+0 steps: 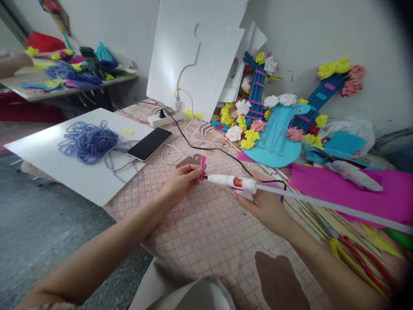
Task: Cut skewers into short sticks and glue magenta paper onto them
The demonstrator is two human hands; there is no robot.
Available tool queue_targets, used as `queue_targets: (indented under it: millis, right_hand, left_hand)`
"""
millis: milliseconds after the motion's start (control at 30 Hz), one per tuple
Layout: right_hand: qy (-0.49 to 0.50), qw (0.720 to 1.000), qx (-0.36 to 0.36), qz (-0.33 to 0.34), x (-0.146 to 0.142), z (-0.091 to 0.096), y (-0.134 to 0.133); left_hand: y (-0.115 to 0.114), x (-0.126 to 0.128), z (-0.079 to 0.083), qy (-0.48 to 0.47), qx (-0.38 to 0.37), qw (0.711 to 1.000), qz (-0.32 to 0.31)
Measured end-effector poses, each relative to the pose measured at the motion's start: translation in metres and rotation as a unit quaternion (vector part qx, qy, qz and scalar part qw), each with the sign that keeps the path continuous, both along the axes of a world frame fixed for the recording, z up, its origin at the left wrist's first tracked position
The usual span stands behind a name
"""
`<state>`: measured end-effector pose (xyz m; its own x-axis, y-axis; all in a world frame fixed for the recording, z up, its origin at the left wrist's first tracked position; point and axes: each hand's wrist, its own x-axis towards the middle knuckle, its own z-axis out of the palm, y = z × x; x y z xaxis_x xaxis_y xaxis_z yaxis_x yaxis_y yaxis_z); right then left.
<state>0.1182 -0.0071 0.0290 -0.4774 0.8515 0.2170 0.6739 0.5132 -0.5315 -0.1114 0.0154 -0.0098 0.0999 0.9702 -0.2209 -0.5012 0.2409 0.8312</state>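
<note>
Between the thumb and fingers of my left hand is a small pink strip, held upright above the patterned tablecloth. My right hand is closed around a white hot glue gun. The gun's dark nozzle points left and meets, or nearly meets, the lower part of the strip; I cannot tell if they touch. A long, pale glue stick runs out of the gun's back toward the right edge. A black cord passes behind the gun.
Left lies a white board with tangled blue yarn and a phone. A power strip stands behind. Flower-trimmed blue paper guitars lean at the wall. Scissors and wooden sticks lie right. Another person's hand shows far left.
</note>
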Motion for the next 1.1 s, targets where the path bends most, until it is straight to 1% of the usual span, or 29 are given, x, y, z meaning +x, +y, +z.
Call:
queue_targets:
  millis: [100, 267, 467, 600, 700, 967, 1100]
  right_hand:
    - [-0.018, 1.000, 0.011, -0.005, 0.0003, 0.0001, -0.0006]
    - [-0.058, 0.998, -0.006, -0.011, 0.0010, 0.0016, -0.0031]
    - [-0.017, 1.000, 0.000, -0.012, 0.0011, -0.0004, -0.0027]
    - [-0.039, 0.999, -0.019, -0.015, 0.0021, -0.0002, -0.0049]
    - [-0.038, 0.999, -0.035, -0.011, 0.0031, 0.0006, -0.0067]
    - [-0.034, 0.999, 0.009, -0.017, 0.0002, 0.0004, -0.0035]
    - [-0.036, 0.999, 0.008, -0.024, 0.0005, 0.0017, -0.0023]
  left_hand:
    - [0.0003, -0.0001, -0.0011, 0.000, 0.001, 1.000, 0.003]
    - [-0.0001, 0.0000, -0.0005, -0.001, 0.000, 1.000, 0.002]
    - [-0.0017, -0.0002, 0.0018, -0.002, 0.000, 1.000, 0.003]
    - [-0.0009, -0.0002, 0.0007, -0.010, -0.003, 1.000, 0.010]
    - [-0.0005, -0.0001, 0.0002, -0.013, -0.004, 1.000, 0.012]
    - [-0.0021, -0.0002, 0.0016, 0.001, 0.000, 1.000, 0.000]
    - [-0.0023, -0.0002, 0.0020, 0.000, -0.004, 1.000, 0.000]
